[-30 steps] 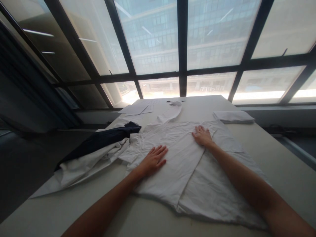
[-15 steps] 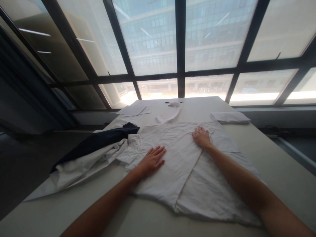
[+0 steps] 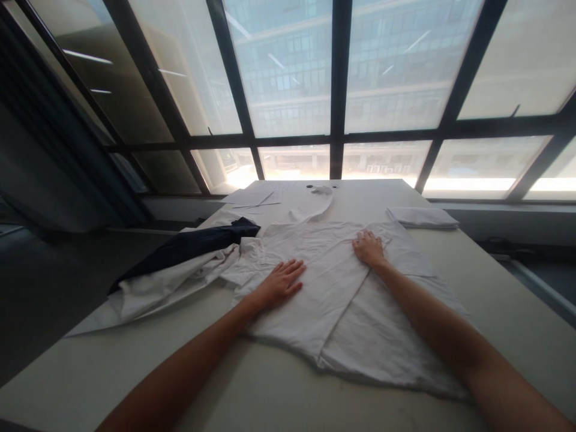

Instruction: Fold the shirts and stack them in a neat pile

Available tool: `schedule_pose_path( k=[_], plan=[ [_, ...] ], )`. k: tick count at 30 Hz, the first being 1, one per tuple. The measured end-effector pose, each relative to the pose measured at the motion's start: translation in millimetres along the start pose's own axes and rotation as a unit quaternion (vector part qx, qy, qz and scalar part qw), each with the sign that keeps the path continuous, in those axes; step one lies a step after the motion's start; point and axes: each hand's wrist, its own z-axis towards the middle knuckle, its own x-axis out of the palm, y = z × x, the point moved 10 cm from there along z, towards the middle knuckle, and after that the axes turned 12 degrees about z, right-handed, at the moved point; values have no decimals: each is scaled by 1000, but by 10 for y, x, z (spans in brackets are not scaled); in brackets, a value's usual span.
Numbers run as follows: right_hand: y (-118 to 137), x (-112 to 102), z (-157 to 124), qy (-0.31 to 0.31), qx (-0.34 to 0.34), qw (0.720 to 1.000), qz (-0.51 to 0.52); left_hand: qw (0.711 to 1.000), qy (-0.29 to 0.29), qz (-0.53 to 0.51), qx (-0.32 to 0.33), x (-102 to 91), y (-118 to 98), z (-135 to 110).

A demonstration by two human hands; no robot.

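Observation:
A white shirt-like garment point(image 3: 333, 300) lies spread on the white table, one front panel overlapping the other along a slanting edge. My left hand point(image 3: 282, 282) rests flat on its left part, fingers stretched out and slightly spread. Farther away and to the right, my right hand point(image 3: 368, 247) presses on the cloth near the top of the slanting edge. Its fingers lie on the fabric, a little bent, and small wrinkles show beside them. Crumpled white cloth point(image 3: 249, 255) extends from the garment's left side.
Dark navy cloth point(image 3: 193, 246) lies over white cloth on the left side of the table point(image 3: 252, 390). Papers point(image 3: 254, 197) are at the far left, a curved white strip point(image 3: 317, 205) at the far middle, and folded white cloth point(image 3: 423, 217) at the right. Windows point(image 3: 288, 72) stand behind.
The camera view has shifted slightly, so the scene sits a little farther right. Both hands stay on the garment in nearly the same places, and the cloth looks unchanged.

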Motion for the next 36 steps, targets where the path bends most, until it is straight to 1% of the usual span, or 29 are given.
schedule_pose_path(
  k=[3, 12, 27, 36],
  plan=[
    [15, -25, -10, -6, -6, 1000, -1, 1000, -10, 0, 5, 10, 11, 1],
    [84, -125, -52, -16, -19, 1000, -3, 1000, -14, 5, 5, 3, 0, 25],
    [107, -153, -62, -22, -30, 999, -2, 1000, -22, 15, 2, -3, 9, 42],
    [93, -136, -61, -12, -32, 999, -1, 999, -28, 14, 5, 2, 19, 47]
  ],
)
